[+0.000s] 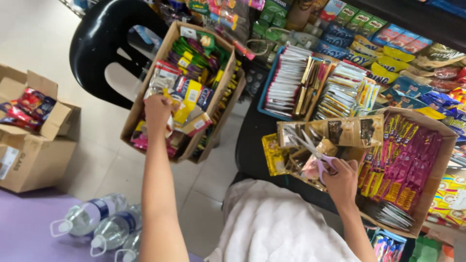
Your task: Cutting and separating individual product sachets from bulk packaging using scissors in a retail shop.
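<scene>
Left hand [158, 110] stretches far out, fingers curled onto a sachet strip [165, 80] inside the cardboard box [130, 116] crammed with bright packets, perched on a black chair [97, 43]. Right hand [342, 182] grips purple-handled scissors [318, 157], fingers through the loops, blades over a gold packet strip [330, 131] on the dark counter [250, 145]. Another open box [439, 170] holds pink sachets; water bottles [104, 223] lie by the tiled floor [107, 165].

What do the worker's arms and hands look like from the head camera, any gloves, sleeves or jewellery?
Both arms are bare from what shows down to the fingers: no sleeves reach the forearms. The left hand and right hand wear no gloves. No watch, bracelet or ring is visible, though fine detail is too blurred to rule out. Both arms look slender.
</scene>
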